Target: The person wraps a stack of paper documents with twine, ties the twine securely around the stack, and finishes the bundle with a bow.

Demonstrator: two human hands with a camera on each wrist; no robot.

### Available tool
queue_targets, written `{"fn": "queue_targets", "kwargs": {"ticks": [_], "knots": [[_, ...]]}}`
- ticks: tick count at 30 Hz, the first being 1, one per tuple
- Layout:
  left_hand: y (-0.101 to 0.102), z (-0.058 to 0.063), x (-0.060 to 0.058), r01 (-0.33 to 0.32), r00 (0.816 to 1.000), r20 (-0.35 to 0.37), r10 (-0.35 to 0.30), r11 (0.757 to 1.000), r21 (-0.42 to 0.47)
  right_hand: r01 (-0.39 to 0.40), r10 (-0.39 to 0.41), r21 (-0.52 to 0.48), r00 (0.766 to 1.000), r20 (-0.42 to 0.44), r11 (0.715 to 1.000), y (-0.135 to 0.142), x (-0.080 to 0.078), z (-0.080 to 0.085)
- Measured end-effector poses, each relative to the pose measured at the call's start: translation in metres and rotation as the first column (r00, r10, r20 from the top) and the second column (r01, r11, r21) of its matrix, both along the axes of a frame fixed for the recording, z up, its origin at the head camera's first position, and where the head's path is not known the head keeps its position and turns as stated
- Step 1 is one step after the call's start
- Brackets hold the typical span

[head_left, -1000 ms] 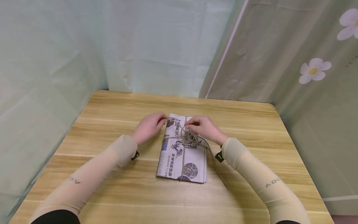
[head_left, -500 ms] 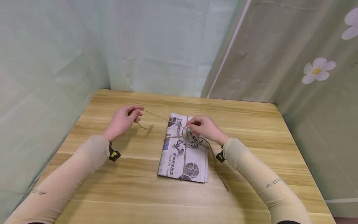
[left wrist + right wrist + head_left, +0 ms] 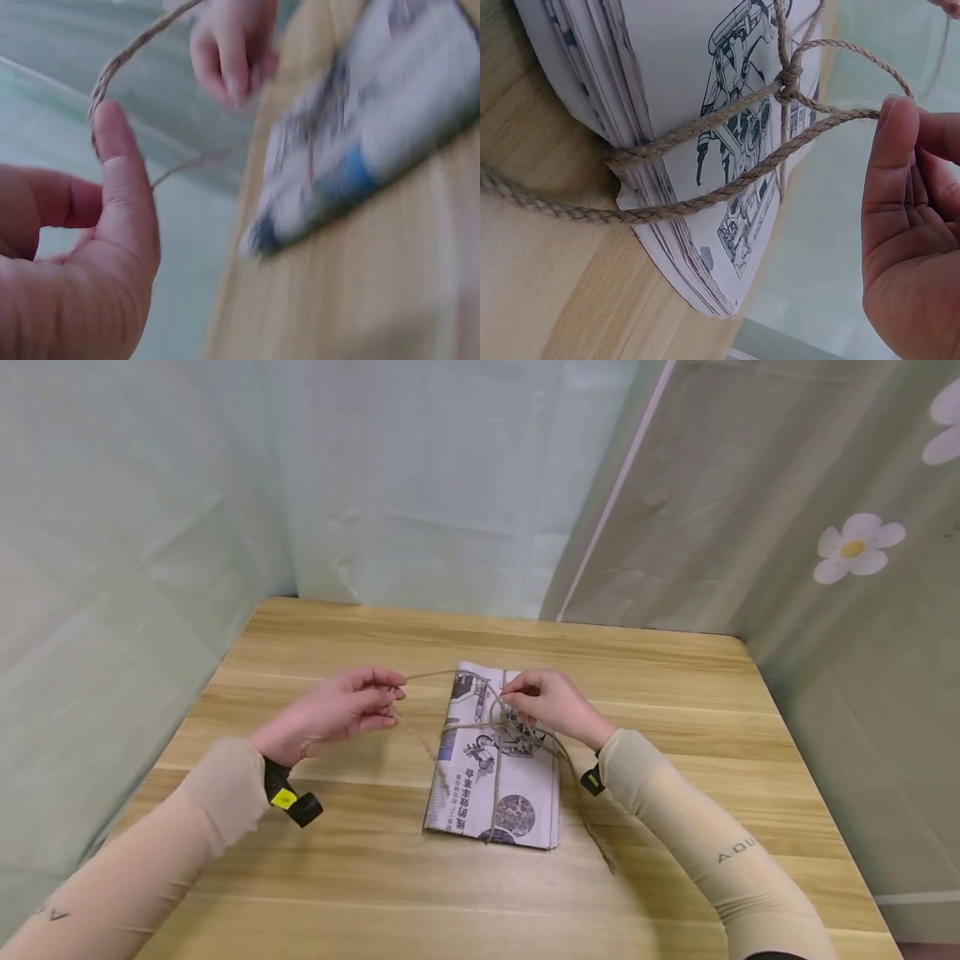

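A folded stack of newspaper [image 3: 468, 802] lies on the wooden table, crossed by brown twine [image 3: 735, 186] with a knot [image 3: 787, 81] on top. Over the bundle's upper part my right hand [image 3: 553, 703] pinches the twine between thumb and fingertips, forming a small loop near the knot. To the left of the bundle, my left hand [image 3: 333, 714] holds the other twine strand, which stretches back to the bundle. In the left wrist view this strand [image 3: 142, 41] passes behind the thumb [image 3: 124, 187]. Its loose tail hangs blurred toward the bundle's left edge.
The wooden table [image 3: 337, 877] extends around the bundle, with pale green curtains [image 3: 420, 485] behind and at the sides. A loose twine end [image 3: 596, 839] trails over the table right of the bundle, beside the right forearm.
My left hand first drew its strand out leftward from the bundle, then came slightly nearer and lower, its tail swinging toward the bundle. The right hand keeps its pinch in nearly the same place.
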State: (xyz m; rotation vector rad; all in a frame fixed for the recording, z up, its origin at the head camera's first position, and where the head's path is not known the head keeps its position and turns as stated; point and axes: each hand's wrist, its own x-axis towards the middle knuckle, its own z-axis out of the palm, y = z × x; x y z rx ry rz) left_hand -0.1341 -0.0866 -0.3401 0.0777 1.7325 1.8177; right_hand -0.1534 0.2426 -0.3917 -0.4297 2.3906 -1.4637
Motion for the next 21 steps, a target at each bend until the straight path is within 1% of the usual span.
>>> {"fn": "queue_targets", "kwargs": {"ticks": [2,3,4,6,8,10,11,12,13,14,15,16,17,18,19,20,21], "knots": [[0.009,-0.004,0.006,-0.037,0.998,0.062,0.033,0.997,0.069,-0.005,0.005,-0.003,1.0,0.002,1.0,0.0,0.0,-0.001],[0.014,-0.008,0.009,-0.058,0.995,0.085,0.051,0.995,0.084,-0.009,0.009,-0.003,1.0,0.002,1.0,0.0,0.0,-0.001],[0.018,-0.014,0.012,-0.071,0.993,0.104,0.061,0.993,0.09,-0.012,0.012,-0.002,1.0,0.002,1.0,-0.001,0.0,-0.001],[0.025,-0.027,0.019,-0.069,0.99,0.132,0.057,0.994,0.089,-0.019,0.019,0.002,1.0,0.0,1.0,-0.002,0.0,-0.002],[0.031,-0.04,0.026,-0.019,0.99,0.137,0.012,0.999,0.046,-0.022,0.022,0.005,1.0,0.002,1.0,-0.002,0.001,-0.002],[0.036,-0.048,0.031,0.078,0.991,0.112,-0.076,0.997,-0.019,-0.021,0.021,0.008,1.0,0.004,1.0,-0.003,0.001,-0.001],[0.037,-0.049,0.032,0.131,0.988,0.086,-0.125,0.989,-0.065,-0.021,0.021,0.007,1.0,0.006,1.0,-0.003,0.001,0.0],[0.038,-0.049,0.032,0.187,0.982,0.042,-0.183,0.974,-0.129,-0.018,0.018,0.005,1.0,0.009,1.0,-0.003,0.001,0.0],[0.039,-0.047,0.031,0.23,0.971,-0.008,-0.237,0.951,-0.208,-0.017,0.017,0.004,1.0,0.011,1.0,-0.003,0.002,0.0],[0.038,-0.043,0.029,0.26,0.953,-0.071,-0.293,0.917,-0.304,-0.017,0.017,0.001,1.0,0.012,1.0,-0.003,0.002,0.001],[0.038,-0.038,0.026,0.266,0.927,-0.138,-0.348,0.872,-0.41,-0.017,0.017,-0.003,1.0,0.014,1.0,-0.003,0.002,0.001],[0.038,-0.033,0.022,0.25,0.891,-0.211,-0.402,0.822,-0.512,-0.018,0.018,-0.007,1.0,0.015,1.0,-0.003,0.002,0.0],[0.039,-0.027,0.018,0.206,0.85,-0.282,-0.444,0.774,-0.599,-0.019,0.019,-0.008,1.0,0.017,1.0,-0.002,0.002,0.0],[0.04,-0.022,0.014,0.152,0.816,-0.336,-0.471,0.735,-0.66,-0.02,0.02,-0.008,1.0,0.02,1.0,-0.001,0.002,0.0],[0.042,-0.017,0.011,0.107,0.796,-0.368,-0.481,0.71,-0.696,-0.022,0.022,-0.007,1.0,0.021,1.0,-0.001,0.002,-0.001],[0.045,-0.013,0.008,0.073,0.777,-0.398,-0.488,0.697,-0.713,-0.023,0.023,-0.007,1.0,0.021,1.0,0.0,0.003,-0.001],[0.05,-0.011,0.005,0.056,0.764,-0.422,-0.487,0.703,-0.709,-0.023,0.023,-0.002,1.0,0.02,1.0,0.0,0.003,-0.001]]}}
